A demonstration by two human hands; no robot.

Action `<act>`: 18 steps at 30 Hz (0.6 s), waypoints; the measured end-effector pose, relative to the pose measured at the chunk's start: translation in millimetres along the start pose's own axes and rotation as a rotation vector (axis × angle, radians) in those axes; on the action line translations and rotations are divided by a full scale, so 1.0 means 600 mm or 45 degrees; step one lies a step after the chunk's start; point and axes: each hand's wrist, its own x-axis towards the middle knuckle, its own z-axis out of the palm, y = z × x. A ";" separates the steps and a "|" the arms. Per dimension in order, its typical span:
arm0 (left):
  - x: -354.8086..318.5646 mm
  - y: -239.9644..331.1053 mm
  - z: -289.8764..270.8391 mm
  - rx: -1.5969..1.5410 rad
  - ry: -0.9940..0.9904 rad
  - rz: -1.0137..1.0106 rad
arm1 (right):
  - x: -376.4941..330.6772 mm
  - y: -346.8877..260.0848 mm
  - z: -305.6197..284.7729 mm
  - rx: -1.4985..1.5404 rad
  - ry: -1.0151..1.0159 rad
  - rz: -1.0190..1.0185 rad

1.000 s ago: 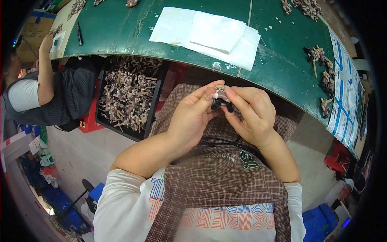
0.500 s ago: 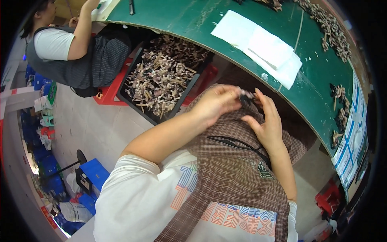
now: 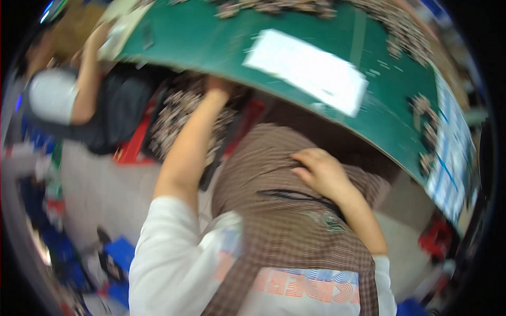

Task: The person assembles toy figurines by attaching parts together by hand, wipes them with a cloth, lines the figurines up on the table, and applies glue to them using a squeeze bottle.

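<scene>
The picture is blurred by motion. My left hand [image 3: 217,85] is stretched out to the near edge of the green table [image 3: 211,42], over a dark bin of small brown and grey parts [image 3: 176,118]. Its fingers are mostly hidden at the table edge. My right hand [image 3: 320,171] rests on the brown checked apron [image 3: 274,221] in my lap, fingers curled downward. I cannot make out whether it holds anything.
White paper sheets [image 3: 305,68] lie on the green table. Heaps of small parts [image 3: 427,131] line its right and far edges, beside a blue-and-white printed sheet [image 3: 448,174]. A seated person [image 3: 79,100] works at the left. Blue crates [image 3: 118,253] stand on the floor.
My hands were together in front of me on a small dark part. The left hand has since reached out to the bin and the right has dropped to my lap. My head turned.
</scene>
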 end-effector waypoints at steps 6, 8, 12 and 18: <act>-0.047 -0.053 0.099 -0.271 0.343 -0.171 | -0.018 0.013 -0.085 -0.050 0.522 -0.253; -0.048 -0.029 0.027 -0.462 0.338 -0.319 | -0.065 0.057 -0.147 -0.367 0.871 -0.041; -0.112 -0.039 0.035 -0.230 0.267 -0.273 | -0.066 0.125 -0.242 -0.954 1.188 0.359; -0.150 0.013 -0.180 -0.423 -0.411 -0.145 | -0.011 0.171 -0.278 -1.075 0.919 0.474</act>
